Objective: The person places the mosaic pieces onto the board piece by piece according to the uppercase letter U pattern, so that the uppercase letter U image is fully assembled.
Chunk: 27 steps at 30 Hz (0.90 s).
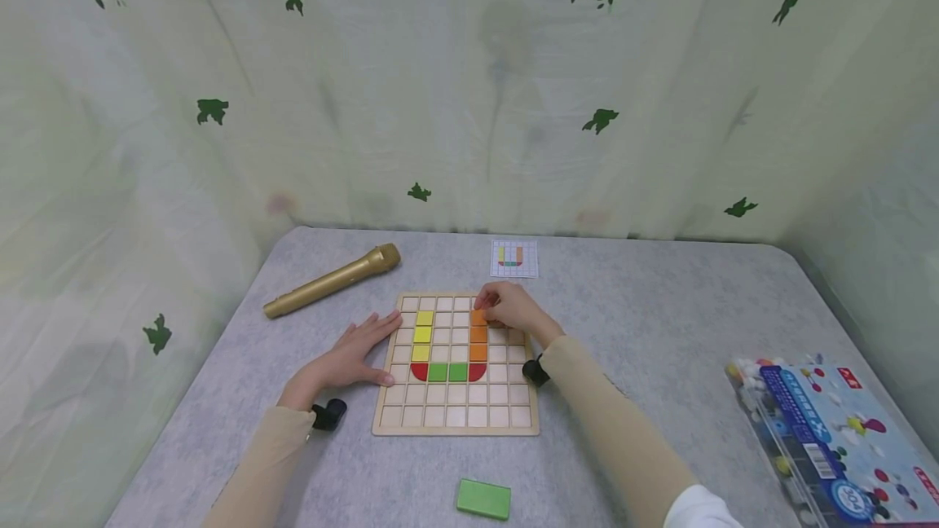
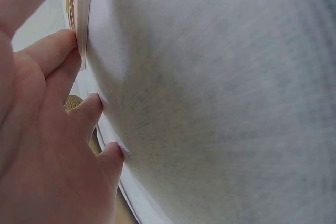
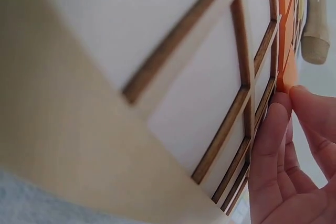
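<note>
A wooden grid board (image 1: pixel 455 433) lies on the table with coloured tiles in a U shape. Yellow square tiles (image 1: pixel 421 335) form its left side and orange ones (image 1: pixel 478 334) its right. Two green tiles (image 1: pixel 447 372) lie between two rounded red tiles (image 1: pixel 478 371) along the bottom. My left hand (image 1: pixel 348 358) rests with spread fingers against the board's left edge; fingertips touch board and table in the left wrist view. With thumb and fingertips, my right hand (image 1: pixel 517 310) pinches the topmost orange tile (image 3: pixel 289 71) at its far end, in the right column.
A small pattern card (image 1: pixel 513 259) showing a similar U lies behind the board. To the left back is a gold microphone (image 1: pixel 333 280). A green block (image 1: pixel 483 499) lies in front. A boxed set (image 1: pixel 844 438) with a blue printed cover stands at the right edge.
</note>
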### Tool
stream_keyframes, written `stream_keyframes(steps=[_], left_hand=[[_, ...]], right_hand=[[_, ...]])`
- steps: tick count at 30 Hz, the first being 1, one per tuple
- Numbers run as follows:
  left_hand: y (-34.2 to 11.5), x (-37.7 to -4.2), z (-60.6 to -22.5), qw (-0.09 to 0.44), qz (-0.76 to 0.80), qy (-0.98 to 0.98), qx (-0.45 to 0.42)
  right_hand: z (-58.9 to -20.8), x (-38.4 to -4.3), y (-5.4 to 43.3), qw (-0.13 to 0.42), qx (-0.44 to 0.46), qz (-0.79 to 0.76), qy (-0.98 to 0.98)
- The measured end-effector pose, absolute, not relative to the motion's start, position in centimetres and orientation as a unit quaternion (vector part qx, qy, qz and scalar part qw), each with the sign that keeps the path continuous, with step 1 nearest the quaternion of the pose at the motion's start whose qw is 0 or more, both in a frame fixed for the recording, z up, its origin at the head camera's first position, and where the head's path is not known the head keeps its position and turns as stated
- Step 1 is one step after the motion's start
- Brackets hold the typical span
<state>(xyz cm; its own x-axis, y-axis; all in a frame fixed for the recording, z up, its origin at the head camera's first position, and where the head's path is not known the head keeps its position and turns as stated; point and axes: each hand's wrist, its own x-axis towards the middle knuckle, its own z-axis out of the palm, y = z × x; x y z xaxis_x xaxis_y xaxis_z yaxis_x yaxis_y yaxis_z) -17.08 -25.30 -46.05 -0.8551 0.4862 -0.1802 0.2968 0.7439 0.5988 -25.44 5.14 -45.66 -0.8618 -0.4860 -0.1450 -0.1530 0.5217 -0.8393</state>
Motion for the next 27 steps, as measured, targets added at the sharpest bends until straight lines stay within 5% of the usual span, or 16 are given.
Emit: stream_keyframes(steps=[18, 27], left_hand=[[-25.3, -17.4, -45.9, 0.181, 0.285, 0.918, 0.208], [-25.2, -18.0, -44.4, 0.183, 0.28, 0.92, 0.206]], right_hand=[[-44.8, -25.1, 10.3, 0.17, -0.156, -0.523, 0.821], [-43.7, -23.7, 16.4, 0.045, -0.162, -0.448, 0.878]])
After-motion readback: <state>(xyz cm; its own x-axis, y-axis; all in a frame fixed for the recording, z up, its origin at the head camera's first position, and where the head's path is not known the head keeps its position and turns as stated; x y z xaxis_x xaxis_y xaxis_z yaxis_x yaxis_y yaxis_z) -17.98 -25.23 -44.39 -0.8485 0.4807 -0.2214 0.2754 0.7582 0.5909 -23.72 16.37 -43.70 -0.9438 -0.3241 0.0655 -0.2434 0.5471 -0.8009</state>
